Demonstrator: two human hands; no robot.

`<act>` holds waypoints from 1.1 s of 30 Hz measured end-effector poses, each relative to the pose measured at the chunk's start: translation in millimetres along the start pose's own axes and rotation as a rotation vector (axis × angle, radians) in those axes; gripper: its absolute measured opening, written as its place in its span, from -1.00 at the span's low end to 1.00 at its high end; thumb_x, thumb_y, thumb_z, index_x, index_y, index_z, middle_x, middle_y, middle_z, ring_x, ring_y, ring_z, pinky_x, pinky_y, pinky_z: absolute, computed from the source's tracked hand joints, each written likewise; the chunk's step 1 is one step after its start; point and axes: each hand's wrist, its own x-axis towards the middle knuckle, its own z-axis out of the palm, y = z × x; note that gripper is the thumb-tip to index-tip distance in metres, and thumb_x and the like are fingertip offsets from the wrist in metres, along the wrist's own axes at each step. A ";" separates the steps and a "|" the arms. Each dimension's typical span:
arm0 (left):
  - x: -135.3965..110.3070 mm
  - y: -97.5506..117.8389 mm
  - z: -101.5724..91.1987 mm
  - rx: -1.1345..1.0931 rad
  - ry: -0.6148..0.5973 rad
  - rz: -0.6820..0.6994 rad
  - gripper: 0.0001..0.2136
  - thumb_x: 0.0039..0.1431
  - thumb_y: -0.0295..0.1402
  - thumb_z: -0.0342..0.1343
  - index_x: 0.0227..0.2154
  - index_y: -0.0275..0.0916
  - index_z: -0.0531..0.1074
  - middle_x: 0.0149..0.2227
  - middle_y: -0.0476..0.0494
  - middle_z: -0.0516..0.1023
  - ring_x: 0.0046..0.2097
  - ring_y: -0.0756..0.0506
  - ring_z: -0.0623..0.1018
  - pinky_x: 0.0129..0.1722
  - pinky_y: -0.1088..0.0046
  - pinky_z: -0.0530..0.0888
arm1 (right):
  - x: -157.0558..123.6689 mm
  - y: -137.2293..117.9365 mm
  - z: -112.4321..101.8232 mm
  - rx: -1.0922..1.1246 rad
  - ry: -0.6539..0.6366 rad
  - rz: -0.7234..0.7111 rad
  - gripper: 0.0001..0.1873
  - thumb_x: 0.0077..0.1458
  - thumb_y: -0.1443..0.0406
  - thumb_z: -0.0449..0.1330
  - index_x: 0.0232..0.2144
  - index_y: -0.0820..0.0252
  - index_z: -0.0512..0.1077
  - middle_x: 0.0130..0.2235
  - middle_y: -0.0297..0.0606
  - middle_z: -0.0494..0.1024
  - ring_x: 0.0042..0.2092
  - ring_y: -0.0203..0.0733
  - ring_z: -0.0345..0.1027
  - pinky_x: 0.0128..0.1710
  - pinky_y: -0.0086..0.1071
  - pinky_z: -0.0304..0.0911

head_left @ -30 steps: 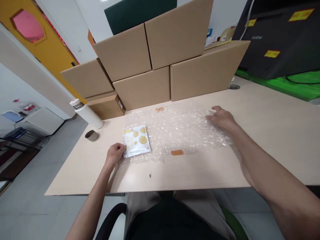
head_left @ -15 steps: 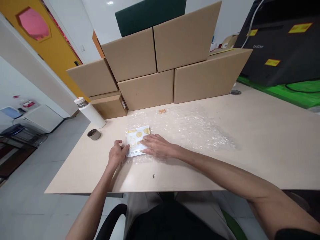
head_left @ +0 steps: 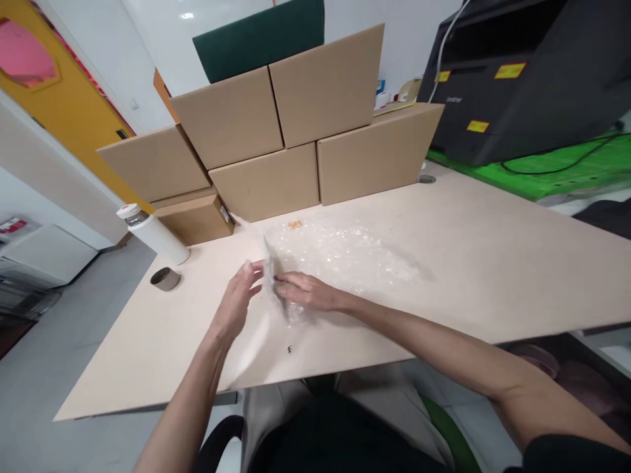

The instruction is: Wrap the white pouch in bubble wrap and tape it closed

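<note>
A thin white packet [head_left: 270, 268] stands tilted up nearly on edge, with a flap of clear bubble wrap [head_left: 348, 253] along its left side. My left hand [head_left: 239, 295] is closed on the bubble wrap and packet from the left, thumb uppermost and fingers partly behind the film. From the right, my right hand [head_left: 311, 293] presses its bent fingers against the packet near its lower part. The packet's printed face is turned out of view. The remaining bubble wrap lies flat on the table to the right.
Stacked cardboard boxes [head_left: 266, 187] line the back of the table [head_left: 473, 263], a dark green box [head_left: 261, 43] on top. A white bottle [head_left: 160, 236] and a grey-brown cup [head_left: 165, 279] stand at left. A black printer [head_left: 517, 85] is at back right.
The packet was lying flat with its printed face up; now it is raised on edge with bubble wrap lifted beside it. Both hands have closed in around it. The view has shifted right.
</note>
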 end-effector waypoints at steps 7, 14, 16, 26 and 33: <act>9.8 -21.9 60.9 0.742 -0.236 0.199 -0.46 0.29 0.09 -0.23 -0.03 -0.11 0.51 0.16 -0.20 0.43 0.27 -0.27 0.27 0.24 0.01 0.10 | -55.9 2.1 -20.3 0.086 0.120 0.078 -0.87 0.12 0.27 0.12 -0.31 0.21 0.42 -0.25 -0.24 0.47 -0.21 -0.16 0.33 -0.18 -0.29 0.24; 0.8 -45.0 62.1 1.000 -0.288 0.361 -0.60 0.31 -0.01 -0.09 0.02 -0.06 0.46 0.23 -0.18 0.34 0.25 -0.29 0.24 0.17 -0.05 0.17 | -88.2 -9.9 -39.1 0.181 0.069 0.325 -0.83 0.13 0.22 0.15 -0.31 0.21 0.44 -0.36 -0.30 0.40 -0.32 -0.26 0.25 -0.31 -0.37 0.13; -0.9 -46.1 54.6 1.000 -0.306 0.394 -0.63 0.31 -0.05 -0.08 0.02 -0.07 0.46 0.23 -0.17 0.34 0.25 -0.28 0.24 0.16 -0.03 0.18 | -88.0 -14.0 -35.9 0.383 0.084 0.402 -0.76 0.12 0.18 0.17 -0.21 0.21 0.44 -0.31 -0.29 0.43 -0.31 -0.27 0.27 -0.34 -0.40 0.14; -6.4 -54.0 49.1 1.119 -0.333 0.530 -0.67 0.29 -0.18 0.01 0.03 -0.15 0.44 0.27 -0.24 0.31 0.28 -0.33 0.24 0.16 -0.05 0.20 | -79.3 -35.1 -16.9 -0.211 0.285 0.171 -0.74 0.23 0.31 0.03 -0.07 0.25 0.39 -0.06 -0.05 0.46 0.00 -0.05 0.32 0.03 -0.12 0.22; 1.9 -46.4 25.1 0.921 -0.092 0.316 -0.54 0.13 -0.03 0.13 0.03 -0.16 0.45 0.31 -0.36 0.19 0.34 -0.46 0.12 0.19 -0.20 0.10 | -43.3 -14.6 -7.9 -0.259 0.188 0.311 -0.65 0.31 0.18 -0.03 -0.04 0.33 0.34 0.01 0.08 0.43 0.13 0.07 0.23 0.16 -0.03 0.09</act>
